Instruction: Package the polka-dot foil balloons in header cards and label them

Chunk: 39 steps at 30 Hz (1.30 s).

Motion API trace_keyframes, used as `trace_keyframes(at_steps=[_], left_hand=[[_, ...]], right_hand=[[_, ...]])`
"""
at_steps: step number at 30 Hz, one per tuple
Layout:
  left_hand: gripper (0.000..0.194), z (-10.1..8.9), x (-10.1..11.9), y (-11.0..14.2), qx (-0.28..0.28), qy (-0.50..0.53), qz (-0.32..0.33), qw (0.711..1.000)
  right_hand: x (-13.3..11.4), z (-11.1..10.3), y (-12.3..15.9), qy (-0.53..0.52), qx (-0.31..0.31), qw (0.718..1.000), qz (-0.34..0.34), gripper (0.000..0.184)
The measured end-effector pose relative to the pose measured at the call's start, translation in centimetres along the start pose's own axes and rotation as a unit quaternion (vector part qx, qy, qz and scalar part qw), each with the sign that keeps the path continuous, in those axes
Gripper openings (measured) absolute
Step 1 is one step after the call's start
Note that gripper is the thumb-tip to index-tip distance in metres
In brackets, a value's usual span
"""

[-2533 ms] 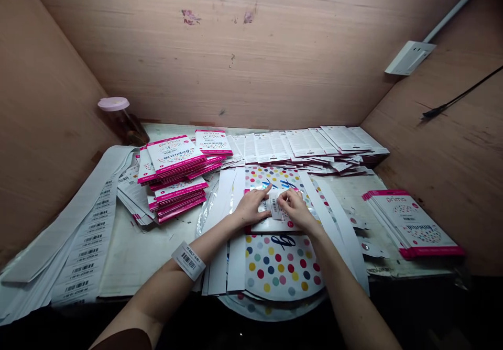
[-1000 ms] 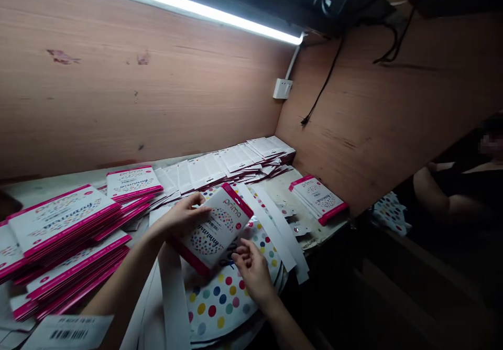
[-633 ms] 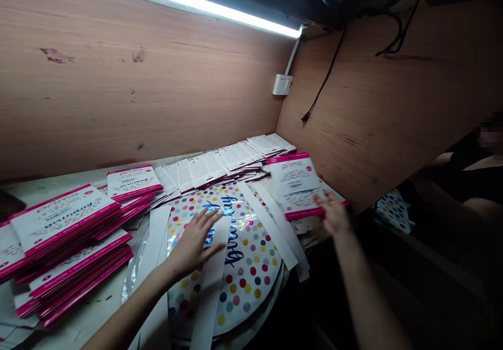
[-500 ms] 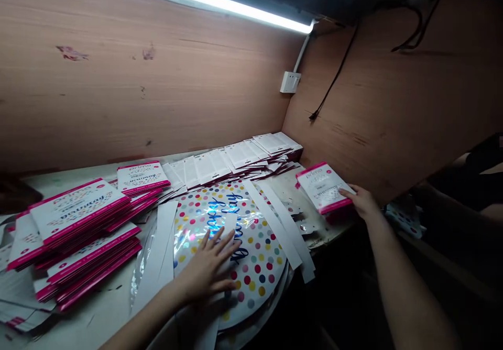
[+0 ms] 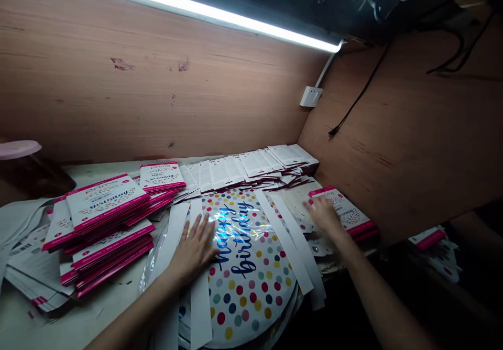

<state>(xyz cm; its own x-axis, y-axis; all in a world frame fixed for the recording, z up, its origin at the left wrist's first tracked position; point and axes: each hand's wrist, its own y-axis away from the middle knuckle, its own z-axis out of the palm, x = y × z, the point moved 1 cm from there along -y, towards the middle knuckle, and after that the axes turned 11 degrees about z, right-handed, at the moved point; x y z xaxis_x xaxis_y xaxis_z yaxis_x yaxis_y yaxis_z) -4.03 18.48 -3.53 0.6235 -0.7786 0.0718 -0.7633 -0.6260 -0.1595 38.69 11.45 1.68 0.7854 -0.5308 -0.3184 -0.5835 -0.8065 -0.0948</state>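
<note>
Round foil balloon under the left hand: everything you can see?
The round, flat foil balloon is white and shiny, printed with multicoloured dots and blue "Happy birthday" script. It lies on the bench above another dotted rim. The left hand rests on its left edge, and long white paper strips lie across it.

Paper strips between left hand and right hand (flat, low)

Left hand on balloon, right beside packets
</note>
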Motion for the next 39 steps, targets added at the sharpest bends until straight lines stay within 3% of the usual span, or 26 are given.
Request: trace_keyframes(at_steps=[2, 4, 6, 9, 12, 14, 18, 21, 24, 27, 32, 36, 39], left_hand=[[0.075, 0.3, 1.7, 0.1, 0.005, 0.02, 0.051, 0.998], [0.074, 0.7, 3.3, 0.4, 0.004, 0.052, 0.091, 0.994], [0.07, 1.2, 4.4, 0.6, 0.01, 0.093, 0.103, 0.99], [0.059, 1.4, 5.1, 0.5, 0.014, 0.149, 0.094, 0.984], [0.054, 1.2, 5.3, 0.1, -0.013, 0.164, 0.071, 0.984], [0.059, 0.8, 5.0, 0.1, -0.045, 0.15, 0.053, 0.986], [0.076, -0.6, 4.4, 0.9, -0.094, 0.135, 0.068, 0.984], [0.075, -1.4, 4.5, 1.4, -0.082, 0.139, 0.059, 0.985], [0.08, -1.3, 5.3, 1.2, -0.069, 0.149, 0.069, 0.984], [0.092, -0.4, 5.9, 0.7, -0.091, 0.153, 0.094, 0.98], [0.085, 0.0, 5.4, 0.9, -0.086, 0.126, 0.044, 0.987], [0.081, -0.6, 5.6, 0.9, -0.096, 0.143, 0.102, 0.98], [0.084, -1.0, 6.0, 1.0, -0.058, 0.111, 0.077, 0.989]], right_hand=[[-3.2, 2.0, 2.5, 0.0, -0.067, 0.992, -0.105, 0.047], [-5.9, 4.4, 6.0, 0.008, -0.127, 0.975, -0.183, 0.064], [-8.4, 6.6, 9.4, 0.009, -0.153, 0.968, -0.199, 0.072], [-12.6, 8.6, 13.7, -0.018, -0.192, 0.96, -0.202, 0.07], [-15.8, 8.8, 16.2, -0.053, -0.244, 0.939, -0.237, 0.066], [-15.7, 8.1, 16.6, -0.051, -0.227, 0.945, -0.229, 0.061], [-11.3, 6.9, 15.4, 0.016, -0.12, 0.983, -0.14, 0.053], [-9.8, 7.6, 13.9, 0.035, -0.114, 0.982, -0.147, 0.065], [-11.7, 8.7, 12.7, 0.042, -0.099, 0.982, -0.153, 0.064], [-14.1, 9.2, 12.4, 0.053, -0.12, 0.979, -0.154, 0.062], [-15.2, 8.4, 11.9, 0.053, -0.186, 0.97, -0.144, 0.061], [-17.6, 7.3, 5.5, 0.045, -0.059, 0.977, -0.201, 0.054], [-21.4, 7.6, -0.7, 0.053, -0.033, 0.964, -0.257, 0.051]])
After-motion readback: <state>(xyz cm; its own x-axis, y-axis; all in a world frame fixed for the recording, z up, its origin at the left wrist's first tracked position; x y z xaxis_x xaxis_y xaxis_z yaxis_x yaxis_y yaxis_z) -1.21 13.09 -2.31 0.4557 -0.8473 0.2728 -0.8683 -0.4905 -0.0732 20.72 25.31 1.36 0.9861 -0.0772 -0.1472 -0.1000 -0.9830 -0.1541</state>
